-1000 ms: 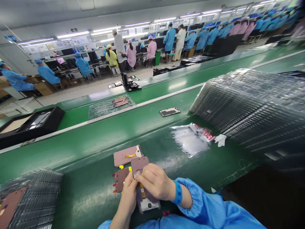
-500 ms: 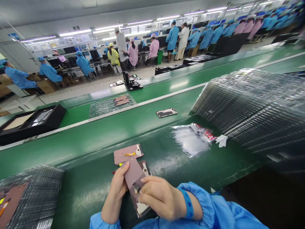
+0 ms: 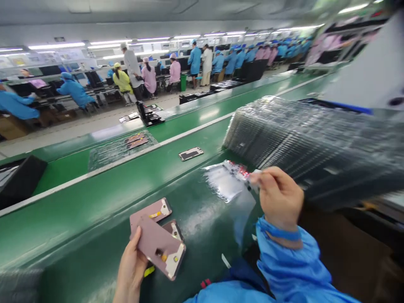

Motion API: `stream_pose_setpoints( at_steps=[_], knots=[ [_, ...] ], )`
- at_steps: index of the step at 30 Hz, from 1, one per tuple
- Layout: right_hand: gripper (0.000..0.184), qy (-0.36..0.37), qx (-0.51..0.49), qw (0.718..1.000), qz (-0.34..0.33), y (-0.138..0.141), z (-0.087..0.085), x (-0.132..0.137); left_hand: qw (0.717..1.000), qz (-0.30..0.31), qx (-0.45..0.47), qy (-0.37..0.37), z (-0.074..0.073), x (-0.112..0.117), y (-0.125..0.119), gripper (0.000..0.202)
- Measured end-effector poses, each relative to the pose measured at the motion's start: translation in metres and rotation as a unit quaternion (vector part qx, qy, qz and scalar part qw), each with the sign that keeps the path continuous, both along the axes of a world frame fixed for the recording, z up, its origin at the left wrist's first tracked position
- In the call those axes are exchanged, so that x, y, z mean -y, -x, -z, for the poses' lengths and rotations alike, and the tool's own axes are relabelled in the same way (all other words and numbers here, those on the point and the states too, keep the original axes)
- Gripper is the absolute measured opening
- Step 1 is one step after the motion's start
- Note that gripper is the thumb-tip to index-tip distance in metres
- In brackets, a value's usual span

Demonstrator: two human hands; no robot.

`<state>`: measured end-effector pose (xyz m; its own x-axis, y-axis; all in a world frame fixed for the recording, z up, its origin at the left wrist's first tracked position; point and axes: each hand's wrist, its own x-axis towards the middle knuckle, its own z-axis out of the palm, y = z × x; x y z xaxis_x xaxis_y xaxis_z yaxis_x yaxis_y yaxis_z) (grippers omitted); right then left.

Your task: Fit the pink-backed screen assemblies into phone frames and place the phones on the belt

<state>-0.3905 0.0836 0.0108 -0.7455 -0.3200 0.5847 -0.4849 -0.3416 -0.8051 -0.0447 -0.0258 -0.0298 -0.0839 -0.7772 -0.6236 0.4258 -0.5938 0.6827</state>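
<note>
My left hand (image 3: 131, 269) holds a pinkish-brown phone screen panel (image 3: 159, 246) by its near edge, low over the green bench. Two similar panels (image 3: 151, 211) lie flat just beyond it. My right hand (image 3: 279, 195) is off to the right, its fingers pinched on a clear protective film (image 3: 244, 202) that hangs down from them. It hovers at the pile of clear films with red tabs (image 3: 225, 179). Both forearms wear blue sleeves.
A tall leaning stack of clear plastic trays (image 3: 303, 139) fills the right side. A single phone panel (image 3: 191, 153) rides on the green conveyor belt (image 3: 94, 185). A clear tray with panels (image 3: 121, 147) and a black fixture (image 3: 148, 114) lie beyond. Many workers sit at far benches.
My right hand left the panel and swung right to the film pile, with a clear film now in its fingers. My left hand alone keeps the panel. The camera turned right.
</note>
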Motion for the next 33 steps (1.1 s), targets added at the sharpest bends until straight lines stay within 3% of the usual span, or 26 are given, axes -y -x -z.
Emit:
stream_pose_setpoints(
  at_steps=[3,6,9,12,14,16,19,21,22,23,24,26,28,30,32,33],
  knots=[
    [0.039,-0.109,0.029,0.993,0.032,0.063,0.011,0.026,1.0,-0.004,0.019,0.016,-0.014,-0.001,-0.006,0.023],
    [0.041,-0.196,0.026,0.98,0.037,0.107,0.036,0.049,0.999,0.026,0.025,0.028,-0.035,-0.006,-0.006,0.032],
    [0.027,-0.282,0.011,0.957,0.059,0.123,0.061,0.064,0.999,0.035,0.012,0.035,-0.055,-0.011,0.0,0.038],
    [0.014,-0.33,-0.014,0.939,0.098,0.119,0.073,0.068,0.999,0.012,0.0,0.038,-0.062,-0.012,0.005,0.033],
    [0.029,-0.337,-0.03,0.935,0.107,0.108,0.073,0.069,0.999,-0.003,-0.001,0.034,-0.059,-0.008,0.006,0.025],
    [0.042,-0.339,-0.044,0.938,0.058,0.086,0.069,0.072,0.999,-0.001,-0.004,0.032,-0.053,-0.005,0.007,0.02],
    [0.041,-0.358,-0.066,0.918,-0.157,0.027,0.062,0.073,0.999,0.029,-0.012,0.04,-0.042,-0.001,0.012,0.024],
    [0.048,-0.371,-0.081,0.863,-0.334,-0.023,0.057,0.068,0.997,0.052,-0.01,0.05,-0.036,-0.001,0.017,0.03],
    [0.058,-0.372,-0.081,0.821,-0.425,-0.048,0.054,0.064,0.997,0.059,-0.007,0.057,-0.034,-0.002,0.021,0.033],
    [0.071,-0.371,-0.049,0.748,-0.549,-0.071,0.052,0.061,0.996,0.064,-0.004,0.065,-0.031,-0.002,0.024,0.036],
    [0.08,-0.367,-0.024,0.703,-0.609,-0.09,0.049,0.058,0.995,0.071,-0.002,0.073,-0.029,-0.003,0.026,0.04],
    [0.072,-0.367,-0.006,0.687,-0.628,-0.117,0.046,0.055,0.992,0.092,0.002,0.086,-0.026,-0.004,0.029,0.049],
    [0.049,-0.368,0.002,0.709,-0.601,-0.13,0.045,0.056,0.988,0.097,0.023,0.12,-0.023,-0.005,0.028,0.056],
    [0.033,-0.365,0.007,0.736,-0.57,-0.132,0.045,0.059,0.97,0.052,0.107,0.214,-0.019,-0.006,0.024,0.063],
    [0.029,-0.364,0.001,0.766,-0.53,-0.13,0.046,0.061,0.909,0.007,0.245,0.336,-0.017,-0.008,0.02,0.068],
    [0.029,-0.364,-0.002,0.779,-0.511,-0.13,0.046,0.061,0.871,0.02,0.305,0.386,-0.016,-0.011,0.019,0.069]
  ],
)
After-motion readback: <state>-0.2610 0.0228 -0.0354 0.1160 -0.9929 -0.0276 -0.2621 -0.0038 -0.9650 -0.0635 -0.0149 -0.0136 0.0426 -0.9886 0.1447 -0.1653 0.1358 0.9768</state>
